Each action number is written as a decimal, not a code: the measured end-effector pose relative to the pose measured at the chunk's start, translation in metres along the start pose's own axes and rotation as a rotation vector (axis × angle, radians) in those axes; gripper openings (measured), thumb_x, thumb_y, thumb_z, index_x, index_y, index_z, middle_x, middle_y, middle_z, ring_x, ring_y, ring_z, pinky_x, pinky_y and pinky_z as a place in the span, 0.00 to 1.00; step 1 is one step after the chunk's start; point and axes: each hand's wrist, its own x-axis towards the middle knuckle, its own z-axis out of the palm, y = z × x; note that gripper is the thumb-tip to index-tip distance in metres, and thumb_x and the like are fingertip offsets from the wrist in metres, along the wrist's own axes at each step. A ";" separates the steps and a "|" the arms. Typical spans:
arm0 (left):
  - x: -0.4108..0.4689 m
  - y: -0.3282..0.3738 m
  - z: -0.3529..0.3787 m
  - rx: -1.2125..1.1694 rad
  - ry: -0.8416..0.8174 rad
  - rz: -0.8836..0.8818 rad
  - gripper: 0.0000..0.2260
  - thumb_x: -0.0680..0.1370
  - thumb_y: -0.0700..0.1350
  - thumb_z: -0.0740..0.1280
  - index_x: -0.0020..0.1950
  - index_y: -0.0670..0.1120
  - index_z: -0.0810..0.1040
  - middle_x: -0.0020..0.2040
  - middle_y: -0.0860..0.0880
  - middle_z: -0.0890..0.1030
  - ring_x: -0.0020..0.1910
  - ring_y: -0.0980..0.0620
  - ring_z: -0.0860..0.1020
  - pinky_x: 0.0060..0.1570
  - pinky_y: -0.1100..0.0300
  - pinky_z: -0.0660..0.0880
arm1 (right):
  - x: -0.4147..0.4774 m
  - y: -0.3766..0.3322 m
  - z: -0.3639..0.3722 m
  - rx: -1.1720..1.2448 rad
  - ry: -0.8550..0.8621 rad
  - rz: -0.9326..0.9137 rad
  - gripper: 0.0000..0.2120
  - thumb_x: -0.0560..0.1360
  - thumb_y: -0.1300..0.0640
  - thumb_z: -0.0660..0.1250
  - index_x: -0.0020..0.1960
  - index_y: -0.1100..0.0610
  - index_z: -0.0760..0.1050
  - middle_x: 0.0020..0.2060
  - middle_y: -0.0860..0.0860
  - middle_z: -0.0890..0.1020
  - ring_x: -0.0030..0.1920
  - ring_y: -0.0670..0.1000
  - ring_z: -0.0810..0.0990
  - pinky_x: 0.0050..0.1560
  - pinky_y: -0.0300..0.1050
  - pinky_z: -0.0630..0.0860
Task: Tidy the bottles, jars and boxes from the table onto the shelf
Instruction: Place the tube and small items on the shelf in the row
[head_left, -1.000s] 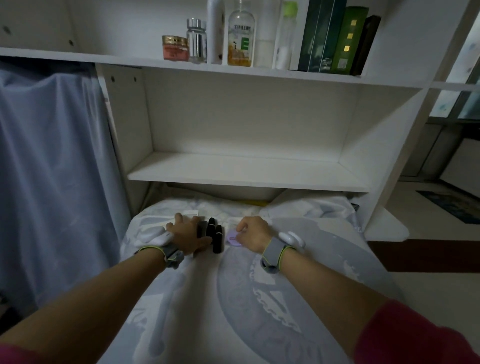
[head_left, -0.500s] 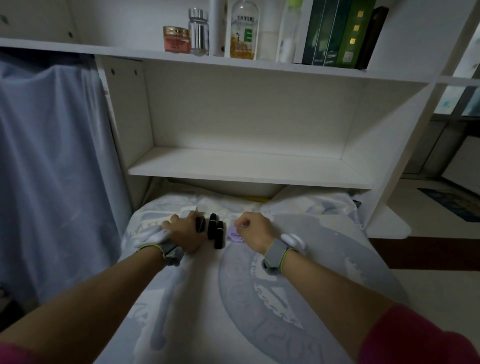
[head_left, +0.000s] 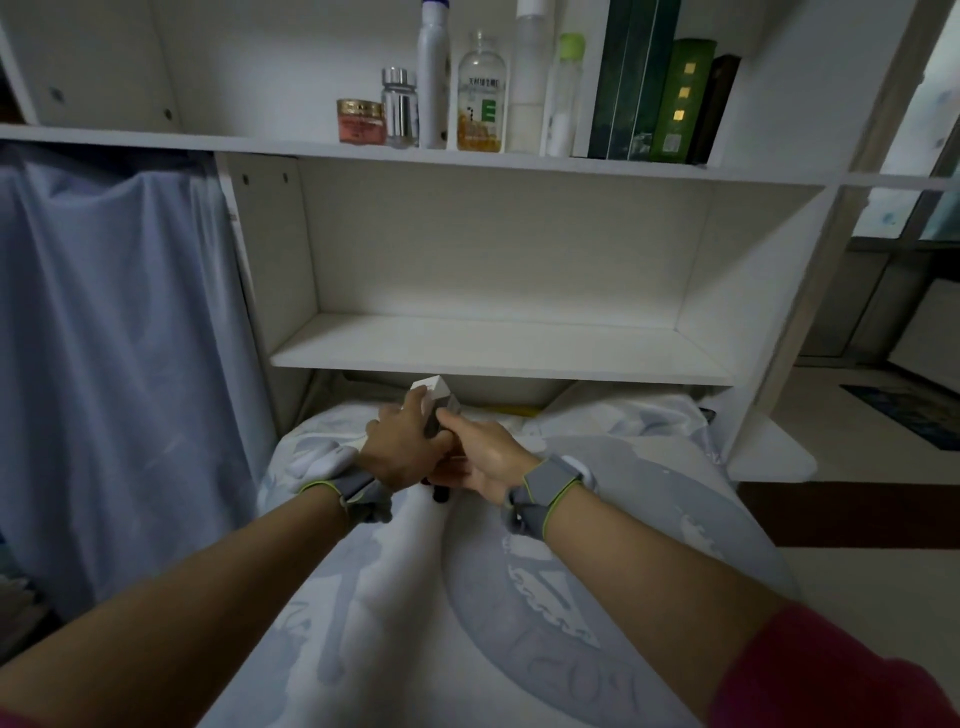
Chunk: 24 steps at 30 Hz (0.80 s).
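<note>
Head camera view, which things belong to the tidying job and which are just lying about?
Job: white box, left hand, right hand, black tubes, shelf, shelved clear bottle, pink jar.
Lying about: blue curtain, printed cloth, wristband.

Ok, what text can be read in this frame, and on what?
"E": green letter on the clear glass bottle of yellow capsules; characters above it blurred.
Pink jar with gold band: lettering too small.
Green box with gold squares: unreadable.
Grey-and-white printed tablecloth: large letters, too distorted.
Small white box in the left hand: no print visible.
</note>
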 end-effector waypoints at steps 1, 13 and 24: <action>-0.002 0.002 0.000 -0.006 0.012 0.020 0.32 0.74 0.56 0.63 0.75 0.51 0.57 0.66 0.37 0.67 0.62 0.35 0.71 0.60 0.43 0.72 | -0.003 -0.002 -0.001 0.004 0.011 -0.008 0.13 0.78 0.51 0.65 0.50 0.62 0.76 0.34 0.55 0.79 0.35 0.55 0.80 0.43 0.50 0.81; -0.021 0.023 -0.019 -0.436 -0.077 0.054 0.22 0.68 0.51 0.71 0.59 0.46 0.74 0.52 0.47 0.81 0.49 0.47 0.80 0.49 0.47 0.80 | -0.031 -0.017 -0.025 0.022 0.130 -0.061 0.06 0.77 0.60 0.67 0.46 0.63 0.74 0.38 0.59 0.78 0.36 0.58 0.79 0.43 0.59 0.81; -0.046 0.059 -0.025 -0.800 -0.170 -0.063 0.09 0.73 0.36 0.71 0.53 0.38 0.79 0.54 0.42 0.82 0.51 0.43 0.82 0.56 0.50 0.78 | -0.071 -0.036 -0.054 0.042 0.044 -0.143 0.06 0.79 0.58 0.65 0.50 0.60 0.77 0.40 0.56 0.81 0.35 0.52 0.80 0.32 0.42 0.79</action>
